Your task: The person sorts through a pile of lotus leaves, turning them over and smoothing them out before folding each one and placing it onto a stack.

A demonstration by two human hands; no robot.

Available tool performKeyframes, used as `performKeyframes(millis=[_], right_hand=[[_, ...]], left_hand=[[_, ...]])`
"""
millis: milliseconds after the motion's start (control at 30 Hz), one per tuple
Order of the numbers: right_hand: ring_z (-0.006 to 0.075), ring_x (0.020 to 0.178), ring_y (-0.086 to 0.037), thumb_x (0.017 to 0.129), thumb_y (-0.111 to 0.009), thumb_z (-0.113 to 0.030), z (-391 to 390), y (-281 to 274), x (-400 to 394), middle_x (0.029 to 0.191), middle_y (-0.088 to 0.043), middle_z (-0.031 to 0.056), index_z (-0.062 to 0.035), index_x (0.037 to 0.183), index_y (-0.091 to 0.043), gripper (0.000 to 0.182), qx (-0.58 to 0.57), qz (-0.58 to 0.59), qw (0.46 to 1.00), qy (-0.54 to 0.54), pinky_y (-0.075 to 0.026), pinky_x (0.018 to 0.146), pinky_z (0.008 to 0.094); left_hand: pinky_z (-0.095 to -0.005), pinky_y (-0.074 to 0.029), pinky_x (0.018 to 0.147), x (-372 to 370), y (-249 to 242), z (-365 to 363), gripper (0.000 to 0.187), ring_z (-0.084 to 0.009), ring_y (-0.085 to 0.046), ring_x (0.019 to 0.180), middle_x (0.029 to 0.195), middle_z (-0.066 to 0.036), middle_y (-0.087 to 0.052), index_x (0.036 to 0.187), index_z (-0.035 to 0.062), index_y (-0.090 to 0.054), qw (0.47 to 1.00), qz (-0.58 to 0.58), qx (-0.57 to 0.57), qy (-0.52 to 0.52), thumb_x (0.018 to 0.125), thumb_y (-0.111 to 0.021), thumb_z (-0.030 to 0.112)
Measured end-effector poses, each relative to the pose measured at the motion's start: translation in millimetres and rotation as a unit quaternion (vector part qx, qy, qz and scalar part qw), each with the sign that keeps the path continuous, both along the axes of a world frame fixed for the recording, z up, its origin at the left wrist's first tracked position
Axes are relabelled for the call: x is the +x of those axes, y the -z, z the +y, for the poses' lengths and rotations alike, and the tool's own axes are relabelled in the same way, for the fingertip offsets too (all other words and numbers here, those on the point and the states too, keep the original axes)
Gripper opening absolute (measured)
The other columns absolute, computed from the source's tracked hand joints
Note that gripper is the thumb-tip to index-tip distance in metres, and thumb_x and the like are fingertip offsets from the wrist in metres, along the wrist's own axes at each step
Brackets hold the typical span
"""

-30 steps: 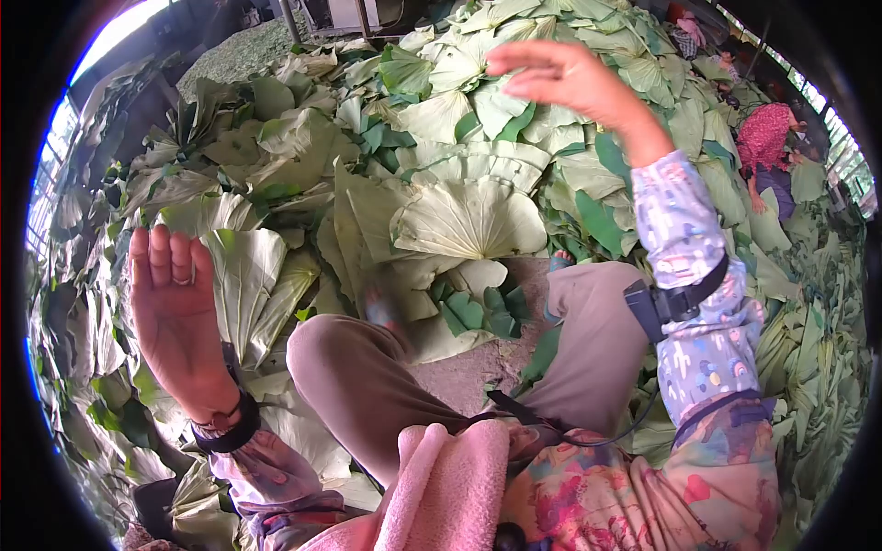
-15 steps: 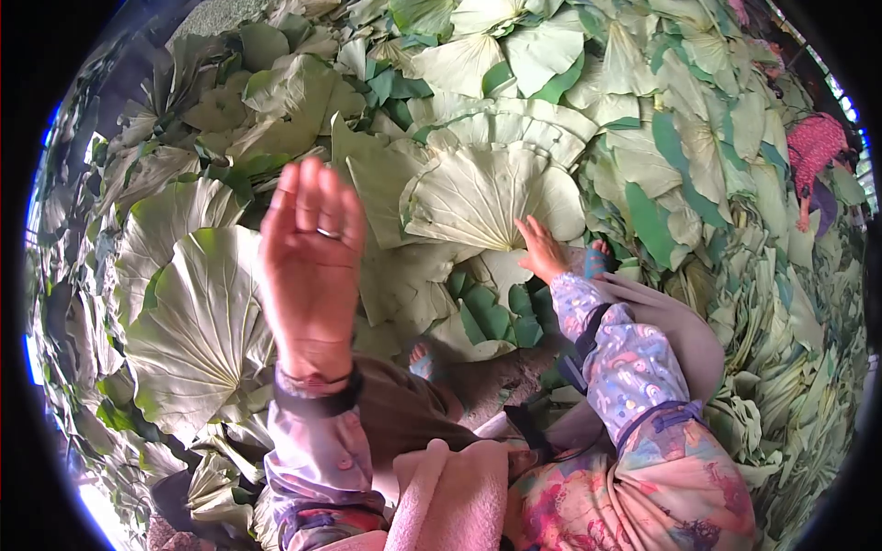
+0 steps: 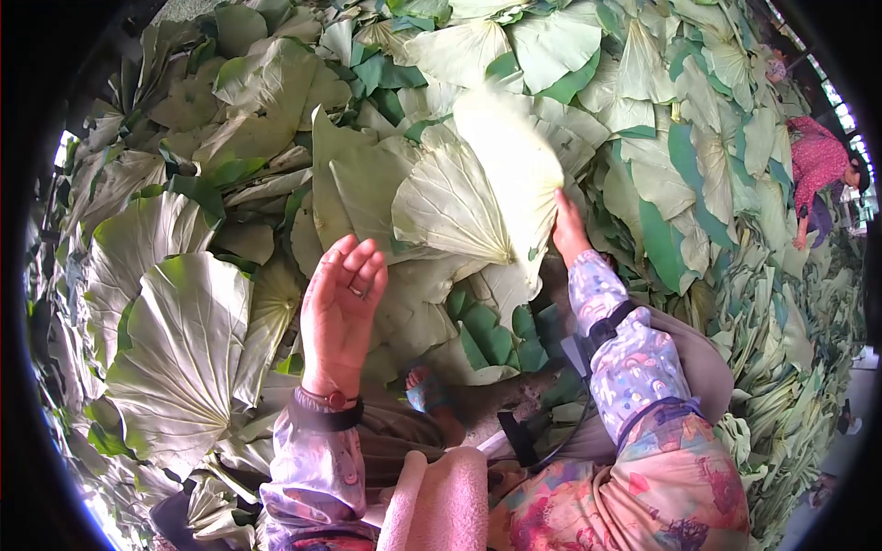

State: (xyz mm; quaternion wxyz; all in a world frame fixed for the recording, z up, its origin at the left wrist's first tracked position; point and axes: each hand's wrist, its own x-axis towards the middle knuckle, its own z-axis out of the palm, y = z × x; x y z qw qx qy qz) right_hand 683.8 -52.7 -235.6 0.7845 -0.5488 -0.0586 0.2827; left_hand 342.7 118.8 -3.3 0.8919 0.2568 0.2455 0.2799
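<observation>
The right hand (image 3: 568,225) closes on the lower right edge of the bright pale leaf (image 3: 510,170), its fingers partly hidden, with the right forearm (image 3: 617,317) slanting up to it from the near right and a dark strap around the sleeve. Well apart from that leaf, to its left and nearer the body, the left hand (image 3: 344,312) is raised and holds nothing, palm turned toward the face, fingers together and slightly curled, a ring on one finger, the left wrist (image 3: 328,399) banded in black and upright.
</observation>
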Motion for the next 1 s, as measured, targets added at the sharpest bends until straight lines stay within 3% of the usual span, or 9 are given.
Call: performKeyframes(millis=[233, 400, 467, 533, 567, 633, 733, 800, 1000], right_hand=[[0.0127, 0.080, -0.056, 0.090, -0.049, -0.028, 39.0, -64.5, -32.1, 0.092, -0.060, 0.0053, 0.0023, 0.105, -0.054, 0.034, -0.008, -0.061, 0.997, 0.055, -0.045, 0.073, 0.0257], [0.0102, 0.067, -0.054, 0.090, -0.048, -0.022, 77.7, -131.0, -122.3, 0.077, -0.062, 0.0071, -0.0024, 0.094, -0.058, 0.022, -0.114, -0.306, 0.945, -0.016, -0.045, 0.060, 0.0281], [0.0222, 0.060, -0.058, 0.084, -0.056, -0.019, 77.4, -163.2, -172.5, 0.067, -0.057, 0.0146, -0.0029, 0.086, -0.056, 0.016, -0.187, -0.460, 0.862, -0.103, -0.045, 0.052, 0.0338], [0.0282, 0.082, -0.060, 0.079, -0.062, -0.021, 75.8, -172.7, -213.8, 0.093, -0.060, 0.0149, -0.0066, 0.104, -0.057, 0.030, -0.093, -0.565, 0.789, -0.221, -0.048, 0.070, 0.0369], [0.0279, 0.089, -0.058, 0.079, -0.062, -0.020, 71.3, -169.3, -219.8, 0.099, -0.058, 0.0147, -0.0068, 0.108, -0.055, 0.033, -0.058, -0.549, 0.792, -0.260, -0.046, 0.076, 0.0366], [0.0274, 0.102, -0.054, 0.078, -0.063, -0.017, 65.2, -154.2, -224.0, 0.109, -0.055, 0.0142, -0.0073, 0.115, -0.051, 0.040, 0.015, -0.512, 0.790, -0.337, -0.042, 0.087, 0.0361], [0.0298, 0.114, -0.044, 0.066, -0.070, -0.011, 42.3, -91.3, -169.9, 0.122, -0.046, 0.0122, -0.0105, 0.121, -0.046, 0.060, -0.171, -0.536, 0.810, -0.169, -0.037, 0.095, 0.0372], [0.0362, 0.122, -0.030, 0.058, -0.075, -0.009, 8.7, -36.4, -128.5, 0.134, -0.030, 0.0134, -0.0149, 0.129, -0.036, 0.081, -0.360, -0.570, 0.724, -0.147, -0.031, 0.099, 0.0422], [0.0349, 0.125, -0.027, 0.060, -0.074, -0.012, -11.9, 4.1, -65.6, 0.136, -0.029, 0.0114, -0.0141, 0.130, -0.034, 0.081, -0.433, -0.618, 0.615, -0.229, -0.031, 0.099, 0.0423]], left_hand=[[-0.0331, -0.044, 0.086, -9.9, 0.4, -10.2, 0.027, -0.0193, -0.057, 0.094, 0.104, -0.010, -0.059, 0.111, 0.0035, -0.049, 0.998, 0.037, 0.023, 0.044, 0.091, -0.044, 0.020], [-0.0372, -0.034, 0.097, -12.4, -4.2, -18.5, 0.045, -0.0230, -0.044, 0.115, 0.124, -0.012, -0.046, 0.128, 0.0042, -0.036, 0.991, 0.105, 0.076, 0.026, 0.089, -0.050, 0.023], [-0.0378, -0.034, 0.097, -10.7, 1.9, -25.2, 0.050, -0.0241, -0.042, 0.116, 0.125, -0.012, -0.045, 0.130, 0.0045, -0.033, 0.984, 0.149, 0.092, -0.036, 0.087, -0.053, 0.023], [-0.0366, -0.036, 0.094, -5.1, 2.0, -30.1, 0.051, -0.0233, -0.046, 0.112, 0.120, -0.010, -0.048, 0.127, 0.0038, -0.037, 0.976, 0.168, 0.098, -0.093, 0.084, -0.058, 0.023], [-0.0354, -0.039, 0.089, -11.6, 5.5, -21.2, 0.042, -0.0209, -0.050, 0.104, 0.114, -0.008, -0.052, 0.121, 0.0029, -0.043, 0.976, 0.202, 0.072, -0.048, 0.085, -0.057, 0.020], [-0.0324, -0.040, 0.087, -17.2, 25.8, -11.0, 0.044, -0.0185, -0.049, 0.104, 0.117, -0.008, -0.048, 0.122, 0.0027, -0.040, 0.984, 0.131, 0.045, -0.117, 0.084, -0.056, 0.017], [-0.0331, -0.044, 0.082, -22.5, 19.5, -2.2, 0.036, -0.0188, -0.051, 0.099, 0.113, -0.006, -0.051, 0.119, 0.0057, -0.043, 0.965, 0.170, 0.079, -0.185, 0.085, -0.054, 0.013], [-0.0321, -0.045, 0.079, -23.9, 14.9, 4.3, 0.032, -0.0176, -0.052, 0.097, 0.110, -0.005, -0.052, 0.115, 0.0052, -0.046, 0.952, 0.174, 0.140, -0.207, 0.085, -0.054, 0.014], [-0.0341, -0.043, 0.081, -18.0, 16.5, 6.8, 0.034, -0.0182, -0.051, 0.099, 0.113, -0.005, -0.051, 0.117, 0.0049, -0.046, 0.946, 0.201, 0.136, -0.215, 0.085, -0.054, 0.011]])
